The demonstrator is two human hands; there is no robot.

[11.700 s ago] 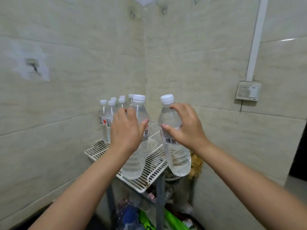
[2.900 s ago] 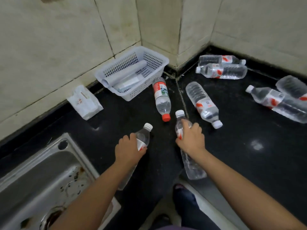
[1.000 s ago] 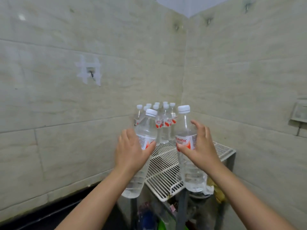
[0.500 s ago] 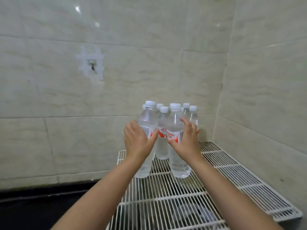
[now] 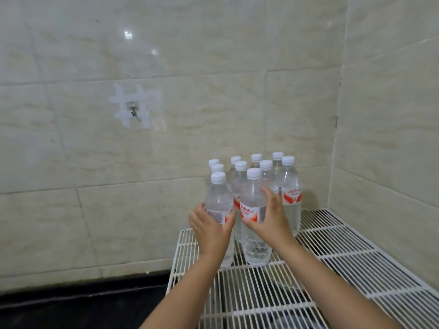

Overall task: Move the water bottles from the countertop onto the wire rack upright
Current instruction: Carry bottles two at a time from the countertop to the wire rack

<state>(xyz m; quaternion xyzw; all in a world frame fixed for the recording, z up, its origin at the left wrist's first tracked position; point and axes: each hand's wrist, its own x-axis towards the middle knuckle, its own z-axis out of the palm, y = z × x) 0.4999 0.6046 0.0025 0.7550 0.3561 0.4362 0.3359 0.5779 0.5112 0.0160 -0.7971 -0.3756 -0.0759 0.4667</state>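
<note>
From the head camera, the left hand [image 5: 210,230] has its grip wrapped around the label band of a clear bottle [image 5: 218,205], thumb on one side and fingers on the other, and the right hand [image 5: 270,220] has its grip clamped the same way on a second bottle [image 5: 253,205] just beside it. Both bottles stand upright with their bases on the white wire rack [image 5: 344,255], at the front of a cluster of upright bottles [image 5: 290,193] in the tiled corner. The black worktop [image 5: 71,309] lies to the rack's left.
</note>
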